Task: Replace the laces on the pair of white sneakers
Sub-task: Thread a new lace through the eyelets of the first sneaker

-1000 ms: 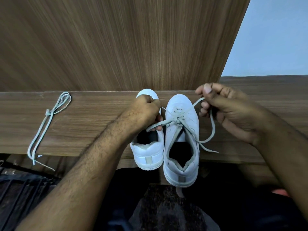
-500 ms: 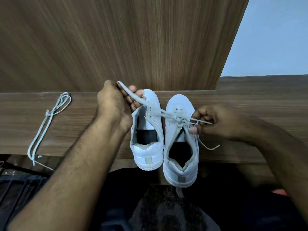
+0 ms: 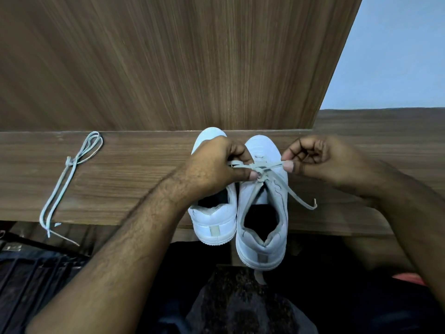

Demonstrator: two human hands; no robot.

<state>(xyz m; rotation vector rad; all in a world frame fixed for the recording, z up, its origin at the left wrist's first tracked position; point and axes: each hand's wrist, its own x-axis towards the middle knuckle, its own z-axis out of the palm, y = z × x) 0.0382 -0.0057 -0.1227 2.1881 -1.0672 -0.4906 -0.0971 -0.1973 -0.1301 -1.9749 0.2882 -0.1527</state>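
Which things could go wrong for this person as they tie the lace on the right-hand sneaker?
1. Both sneakers' heels overhang the shelf edge; a hard pull could tip the right sneaker off.
2. The spare lace dangles over the edge and may slide off.
3. The knot may end up uneven.

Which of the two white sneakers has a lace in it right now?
The right sneaker: both hands pinch its lace at a knot over the tongue. The left sneaker beside it shows no lace, though the left hand covers its front.
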